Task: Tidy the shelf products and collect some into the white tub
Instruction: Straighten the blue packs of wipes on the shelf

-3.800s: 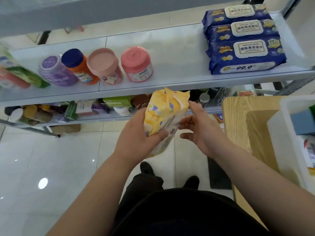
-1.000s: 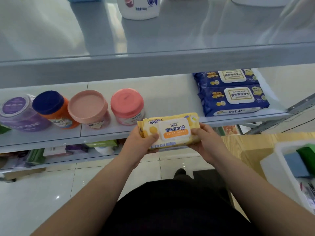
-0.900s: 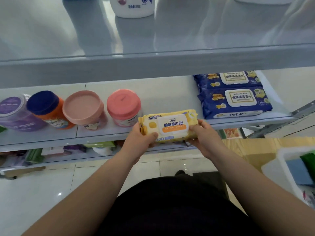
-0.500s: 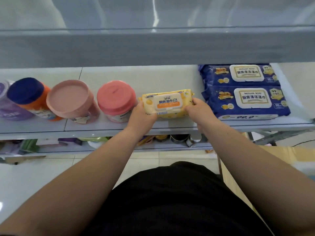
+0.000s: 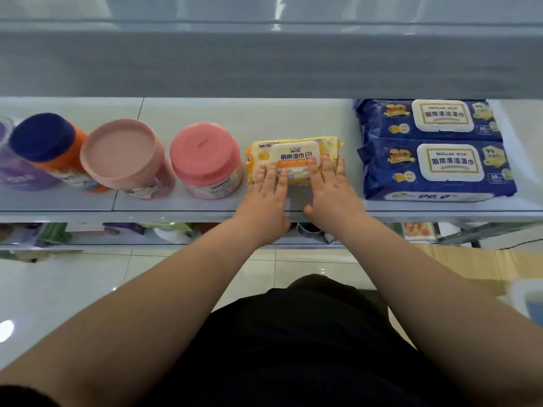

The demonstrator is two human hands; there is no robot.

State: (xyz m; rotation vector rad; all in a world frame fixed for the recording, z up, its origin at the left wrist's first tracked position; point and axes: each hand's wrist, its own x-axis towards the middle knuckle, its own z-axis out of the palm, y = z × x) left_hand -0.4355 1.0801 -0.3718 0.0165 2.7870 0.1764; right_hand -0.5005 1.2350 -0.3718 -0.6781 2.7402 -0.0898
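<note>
Jars are standing in a row left of the yellow pack (image 5: 293,151): an orange jar (image 5: 44,139) with a blue cap, a pale pink jar (image 5: 120,154), and a coral jar (image 5: 205,160) just beside it. The yellow pack is lying flat on the shelf (image 5: 264,116), label up. The left hand (image 5: 266,198) and right hand (image 5: 332,195) are pressing on its near half, fingers straight and slightly spread, gripping nothing. Right of it, blue packs (image 5: 435,154) are lying one behind the other. Far right and below, the white tub (image 5: 526,301) is showing only a blurred edge.

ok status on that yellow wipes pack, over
No grip: left hand and right hand flat on the yellow plastic wipes pack. Pack lies on grey shelf between pink-lidded jar and dark blue wipes packs. Nothing blocking it.
</note>
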